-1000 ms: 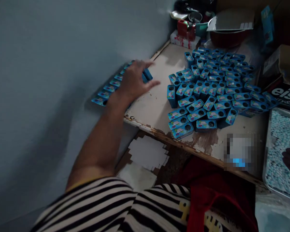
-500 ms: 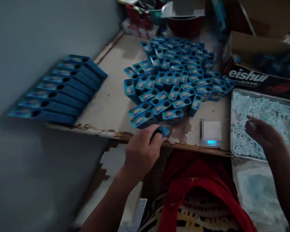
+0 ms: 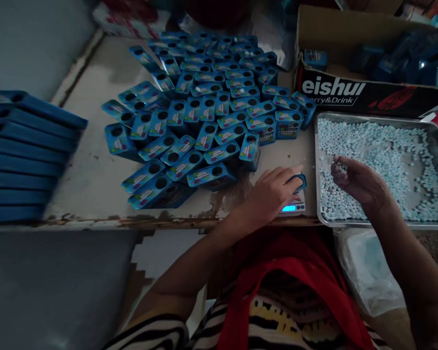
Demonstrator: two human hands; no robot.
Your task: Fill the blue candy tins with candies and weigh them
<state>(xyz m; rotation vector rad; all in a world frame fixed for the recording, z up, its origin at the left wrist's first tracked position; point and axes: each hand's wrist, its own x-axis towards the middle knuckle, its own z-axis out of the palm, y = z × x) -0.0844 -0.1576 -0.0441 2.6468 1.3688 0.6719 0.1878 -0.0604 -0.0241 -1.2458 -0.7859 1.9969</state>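
Observation:
My left hand is closed around a small blue candy box, over a small digital scale with a lit blue display. Whether the box rests on the scale I cannot tell. Above the metal tray of pale blue and white candies, my right hand has its fingers curled together around a few candies. Many upright blue boxes with round holes in their tops crowd the table left of the scale.
A row of blue boxes lies at the left edge. Behind the tray stands a cardboard carton holding more blue boxes. A plastic bag sits below the tray, and the table's worn front edge runs before me.
My left hand has carried the blue box rightward from the table's front edge to the scale. My right hand stays over the tray, fingers still curled. The view has swung right.

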